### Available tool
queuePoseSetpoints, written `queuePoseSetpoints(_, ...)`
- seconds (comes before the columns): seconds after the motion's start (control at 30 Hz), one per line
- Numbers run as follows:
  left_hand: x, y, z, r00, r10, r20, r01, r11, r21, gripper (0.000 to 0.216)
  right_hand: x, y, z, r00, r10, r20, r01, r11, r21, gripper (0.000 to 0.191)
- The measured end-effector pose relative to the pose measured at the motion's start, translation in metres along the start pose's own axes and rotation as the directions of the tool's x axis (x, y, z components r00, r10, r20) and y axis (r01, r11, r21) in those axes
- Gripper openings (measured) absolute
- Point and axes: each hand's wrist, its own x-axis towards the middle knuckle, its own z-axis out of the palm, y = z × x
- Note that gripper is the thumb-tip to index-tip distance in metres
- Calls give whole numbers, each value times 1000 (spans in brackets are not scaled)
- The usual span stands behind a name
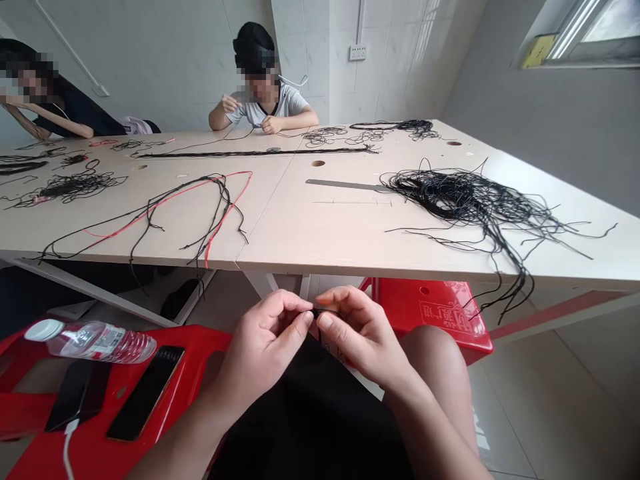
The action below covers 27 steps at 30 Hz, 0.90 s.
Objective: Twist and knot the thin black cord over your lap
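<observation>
- Tabletop (280, 227) of pale wood laminate, two boards butted together, with round holes (318, 163) cut through them.
- Room of white tiled walls (305, 60), a wall socket (357, 52) high up and a window (575, 33) at the right; tiled floor (550, 413) below.
- On the table, a big tangled heap of black cords (465, 200), its strands spilling over the near edge; beside it, a steel ruler (345, 185).
- Further along, a long black braid (255, 153) lying straight, and looped black-and-red cords (165, 213) near the left edge.
- Across the table, a seated person (265, 93) with both hands raised at the chest; at far left, another person (50, 93) leaning over the tabletop.
- Near the knees, a red plastic stool (430, 313); on a second red stool (90, 400), a water bottle (90, 340) and two phones (145, 393).
- Left hand (265, 347) and right hand (360, 333) held close together above a black-clothed lap (310, 413), thumbs and forefingers pinched on a short black cord (317, 312) between them. Its lower run is lost against the dark cloth.
</observation>
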Motion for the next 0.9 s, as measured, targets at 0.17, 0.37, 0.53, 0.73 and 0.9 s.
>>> queuePoseSetpoints(0.17,2,-5,0,960,278,-31,-264,937,229,19,2,4,-7,1000,-10,-13,7,971,-239,17)
queuePoseSetpoints(0.37,7,2,-1,982,190,5,-187,958,216,19,4,-4,-12,998,-54,-32,41,948,-317,19)
queuePoseSetpoints(0.53,6,5,0,991,131,-4,-127,963,238,21,3,-8,-13,998,27,-64,-40,978,-203,24)
queuePoseSetpoints(0.73,5,5,3,996,87,21,-90,981,174,19,1,-11,-14,992,115,-56,-122,983,-140,29)
queuePoseSetpoints(0.9,4,5,4,993,120,1,-118,976,184,12,-2,-16,-14,995,104,2,-101,975,-199,28)
